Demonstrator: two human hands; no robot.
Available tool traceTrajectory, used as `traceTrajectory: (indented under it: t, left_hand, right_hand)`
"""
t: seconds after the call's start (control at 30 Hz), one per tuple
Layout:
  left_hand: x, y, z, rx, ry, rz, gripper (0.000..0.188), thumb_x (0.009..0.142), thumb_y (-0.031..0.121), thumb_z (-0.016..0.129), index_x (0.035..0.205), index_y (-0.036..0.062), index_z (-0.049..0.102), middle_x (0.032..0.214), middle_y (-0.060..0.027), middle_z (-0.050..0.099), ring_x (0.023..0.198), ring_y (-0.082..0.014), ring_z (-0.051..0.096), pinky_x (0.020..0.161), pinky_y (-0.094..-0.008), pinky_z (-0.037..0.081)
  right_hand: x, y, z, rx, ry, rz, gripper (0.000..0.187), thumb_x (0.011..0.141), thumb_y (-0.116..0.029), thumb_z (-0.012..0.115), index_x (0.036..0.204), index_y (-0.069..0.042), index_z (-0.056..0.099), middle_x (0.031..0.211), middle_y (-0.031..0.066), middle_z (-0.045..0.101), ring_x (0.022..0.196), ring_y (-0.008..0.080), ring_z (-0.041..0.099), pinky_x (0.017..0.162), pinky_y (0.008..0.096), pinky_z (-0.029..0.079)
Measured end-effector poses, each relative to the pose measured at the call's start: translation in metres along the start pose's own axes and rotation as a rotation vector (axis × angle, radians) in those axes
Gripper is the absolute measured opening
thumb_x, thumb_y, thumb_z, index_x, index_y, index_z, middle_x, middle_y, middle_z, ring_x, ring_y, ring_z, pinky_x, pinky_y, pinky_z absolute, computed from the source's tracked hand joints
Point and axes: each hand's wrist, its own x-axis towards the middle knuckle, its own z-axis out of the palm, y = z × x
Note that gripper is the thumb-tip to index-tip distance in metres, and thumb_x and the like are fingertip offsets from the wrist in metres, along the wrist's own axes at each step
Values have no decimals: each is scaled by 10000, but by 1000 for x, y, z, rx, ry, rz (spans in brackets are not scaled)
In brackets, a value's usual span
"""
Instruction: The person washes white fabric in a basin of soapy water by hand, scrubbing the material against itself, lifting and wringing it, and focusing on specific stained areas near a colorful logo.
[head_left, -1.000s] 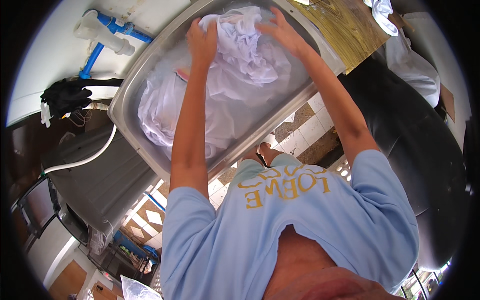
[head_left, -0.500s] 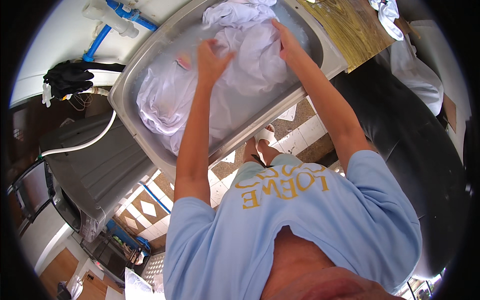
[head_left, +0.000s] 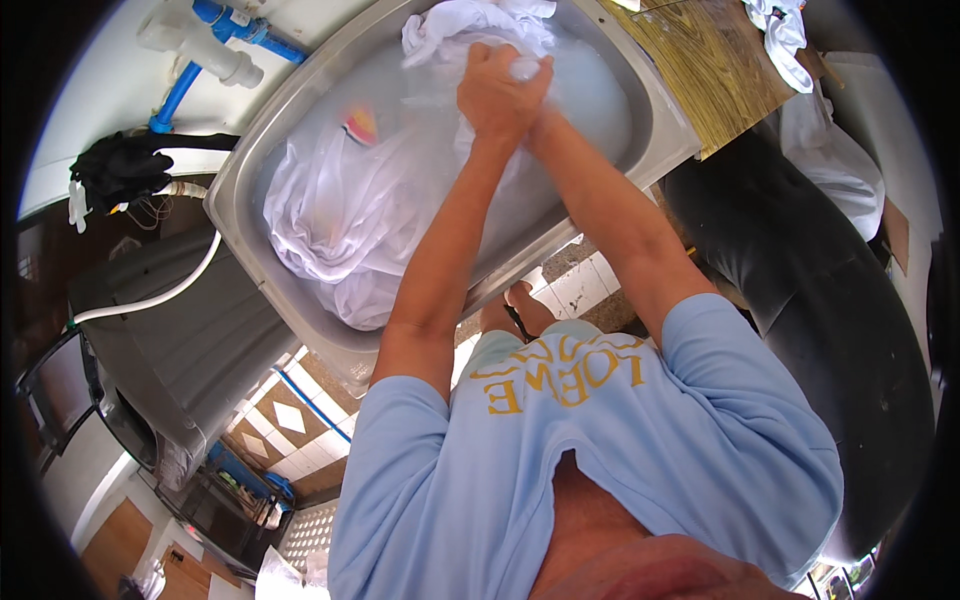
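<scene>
White wet cloth (head_left: 525, 69) bunched in L hand (head_left: 497, 95), fingers clamped on it; R hand (head_left: 541, 112) alongside, fingers hidden, can't tell; best squeeze low o/ water (head_left: 590, 110), w/ even pressure.

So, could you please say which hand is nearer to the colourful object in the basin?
Left: the left hand is to the right of the colourful object; the right hand is farther right.

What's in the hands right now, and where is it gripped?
Apparently white cloth: the left hand grips a bunched fold that bulges by its thumb. Edge or middle can't be told; nor can the grip of the mostly hidden right hand.
</scene>
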Motion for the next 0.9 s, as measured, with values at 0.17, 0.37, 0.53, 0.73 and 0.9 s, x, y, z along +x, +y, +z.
traceTrajectory:
  t: [0.17,0.37,0.53,0.73,0.9]
  left_hand:
    - [49,-60,4,101,50,-117,277,661,317,704,714,50,652,715,-137,647,728,-330,638,658,-394,486]
    - [13,-27,21,-218,90,162,211,685,201,679,642,15,589,666,-150,610,600,-347,580,572,-408,458]
    - [46,-88,-11,-33,7,127,370,721,358,724,835,31,595,851,-145,589,776,-325,574,667,-418,448]
    - [-24,-41,-49,361,-270,149,619,760,450,693,1238,111,495,1157,-178,483,1121,-387,439,878,-518,380]
    - [-26,-111,-25,23,-359,168,574,714,318,717,1212,102,533,1099,-198,520,1146,-402,440,905,-459,399]
  right_hand:
    - [8,13,2,42,157,-15,328,933,-257,487,1183,-46,518,1096,87,594,982,209,588,835,320,501]
    - [18,-2,-13,-57,198,-90,319,920,-243,518,1169,-45,542,1049,80,614,951,206,596,828,303,498]
    - [11,-35,21,223,328,57,365,878,-324,579,1078,-19,596,983,86,646,887,254,609,832,379,489]
    - [-2,-65,-7,-355,449,191,361,882,-310,581,1097,-19,580,1001,83,628,884,216,610,791,357,505]
    - [9,-44,-29,-653,638,246,352,884,-284,584,1148,-52,572,1085,75,619,960,210,604,862,372,489]
